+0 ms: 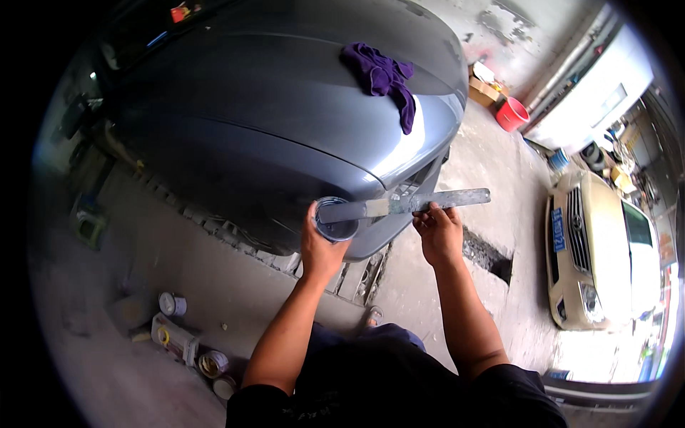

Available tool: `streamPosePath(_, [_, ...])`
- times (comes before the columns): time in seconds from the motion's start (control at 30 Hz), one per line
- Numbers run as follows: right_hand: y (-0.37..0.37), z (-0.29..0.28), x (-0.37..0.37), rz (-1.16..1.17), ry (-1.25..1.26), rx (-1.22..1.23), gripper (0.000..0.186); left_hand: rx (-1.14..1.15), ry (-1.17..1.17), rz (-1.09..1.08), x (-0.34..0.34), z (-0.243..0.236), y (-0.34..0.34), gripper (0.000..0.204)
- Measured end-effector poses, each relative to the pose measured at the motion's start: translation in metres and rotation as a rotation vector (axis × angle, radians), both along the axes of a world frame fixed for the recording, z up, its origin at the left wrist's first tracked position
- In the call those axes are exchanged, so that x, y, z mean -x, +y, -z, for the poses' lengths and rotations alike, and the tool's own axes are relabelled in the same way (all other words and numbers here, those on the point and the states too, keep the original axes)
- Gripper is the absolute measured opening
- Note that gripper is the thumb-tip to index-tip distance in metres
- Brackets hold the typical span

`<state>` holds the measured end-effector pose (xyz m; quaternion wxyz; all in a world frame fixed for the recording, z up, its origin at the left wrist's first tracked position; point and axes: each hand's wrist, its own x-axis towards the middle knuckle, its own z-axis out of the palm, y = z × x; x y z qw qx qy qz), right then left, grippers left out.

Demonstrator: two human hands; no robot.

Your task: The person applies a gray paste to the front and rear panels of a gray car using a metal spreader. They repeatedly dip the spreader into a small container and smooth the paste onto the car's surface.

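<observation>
My left hand point(321, 251) is wrapped round a small round container point(338, 231) with dark liquid in it, held just in front of the grey car's corner. Across its mouth lies a long flat mixing stick point(446, 200), its left end over or in the liquid; I cannot tell how deep. Pale and dark stains coat the middle of the stick. Its right part is pinched between the fingers of my right hand point(441, 234). Beyond both hands is the grey car's bonnet point(278, 100), with a crumpled purple cloth point(380, 74) on top.
A beige car point(606, 242) stands at the right. Paint cans point(172, 304) and a carton point(173, 339) sit on the floor at the lower left. A red bucket point(511, 114) and cardboard box point(483, 90) are by the far wall. A floor pit point(492, 260) opens beyond my right forearm.
</observation>
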<state>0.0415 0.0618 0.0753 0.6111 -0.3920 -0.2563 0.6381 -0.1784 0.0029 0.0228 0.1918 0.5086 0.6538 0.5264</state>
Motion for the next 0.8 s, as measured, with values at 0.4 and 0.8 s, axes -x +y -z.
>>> streamPosePath(0.4, [-0.050, 0.012, 0.052, 0.315, 0.064, 0.035, 0.005, 0.000, -0.041, 0.330, 0.067, -0.003, 0.011, 0.091])
streamPosePath(0.8, [-0.049, 0.011, 0.067, 0.412, 0.114, 0.071, 0.009, -0.057, -0.031, 0.367, 0.077, -0.006, 0.029, 0.088])
